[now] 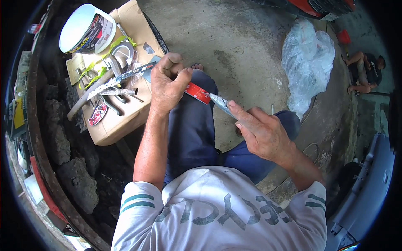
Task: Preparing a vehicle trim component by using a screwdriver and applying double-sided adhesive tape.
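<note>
My left hand [169,83] is closed, thumb bent over its fingers, around a thin printed strip. The strip's red end [197,93] sticks out on the right, over my knee. On the other side a long silvery printed length [119,79] slants down-left over the box; my fingers hide whether both parts are one piece. In my right hand [266,131] is a pointed silver-grey tool [221,103], gripped with the forefinger along it. Its tip meets or nearly meets the corner of the red end. Its handle is hidden in my palm.
A cardboard box [119,131] at left bears a white bucket [88,31], yellow-green straps [96,77] and several hand tools. Rubble [77,184] lies beyond it. Clear plastic wrapping [307,62] lies on the concrete floor at right. Another person [366,71] sits far right, near a blue-grey vehicle panel [368,184].
</note>
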Available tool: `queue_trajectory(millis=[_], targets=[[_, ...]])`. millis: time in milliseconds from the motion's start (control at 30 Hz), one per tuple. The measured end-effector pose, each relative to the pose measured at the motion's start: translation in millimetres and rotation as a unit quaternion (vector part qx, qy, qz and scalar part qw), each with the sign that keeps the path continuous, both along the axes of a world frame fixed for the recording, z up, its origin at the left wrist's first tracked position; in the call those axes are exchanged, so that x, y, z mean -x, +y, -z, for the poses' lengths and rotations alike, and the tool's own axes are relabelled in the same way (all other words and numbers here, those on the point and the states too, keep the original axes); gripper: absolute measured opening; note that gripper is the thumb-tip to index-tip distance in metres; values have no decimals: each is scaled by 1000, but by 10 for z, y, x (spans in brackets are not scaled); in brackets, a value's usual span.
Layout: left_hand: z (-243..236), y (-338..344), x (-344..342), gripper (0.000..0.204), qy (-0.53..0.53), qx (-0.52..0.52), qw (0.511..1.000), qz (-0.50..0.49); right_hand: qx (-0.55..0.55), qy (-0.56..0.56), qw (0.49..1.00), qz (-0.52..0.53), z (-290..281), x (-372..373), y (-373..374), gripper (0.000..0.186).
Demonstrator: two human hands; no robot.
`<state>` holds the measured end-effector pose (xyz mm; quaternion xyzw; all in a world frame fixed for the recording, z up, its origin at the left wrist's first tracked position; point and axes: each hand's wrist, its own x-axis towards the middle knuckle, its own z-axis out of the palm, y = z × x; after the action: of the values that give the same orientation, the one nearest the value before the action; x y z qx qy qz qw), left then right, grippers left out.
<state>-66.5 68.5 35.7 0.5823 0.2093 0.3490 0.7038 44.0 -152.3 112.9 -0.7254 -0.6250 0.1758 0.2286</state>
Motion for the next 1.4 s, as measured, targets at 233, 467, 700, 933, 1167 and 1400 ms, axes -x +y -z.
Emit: queue_trajectory(millis=[233, 467, 700, 933, 1167, 1400], targets=[[59, 40, 11, 19, -9, 44, 999, 6, -17, -12, 1000, -16, 86, -14, -12, 59], [142, 85, 14, 21, -40, 59, 997, 18, -62, -22, 998, -11, 235, -9, -31, 65], [158, 109, 19, 22, -55, 85, 995, 25, -50, -31, 998, -28, 247, -22, -48, 61], [167, 124, 7, 24, -71, 106, 991, 31, -69, -16, 997, -27, 330, -19, -73, 62], [157, 132, -12, 24, -90, 129, 987, 37, -78, -9, 997, -19, 403, -10, -109, 61], [142, 137, -21, 23, -93, 136, 985, 45, -92, -7, 995, -26, 479, -20, -146, 61]])
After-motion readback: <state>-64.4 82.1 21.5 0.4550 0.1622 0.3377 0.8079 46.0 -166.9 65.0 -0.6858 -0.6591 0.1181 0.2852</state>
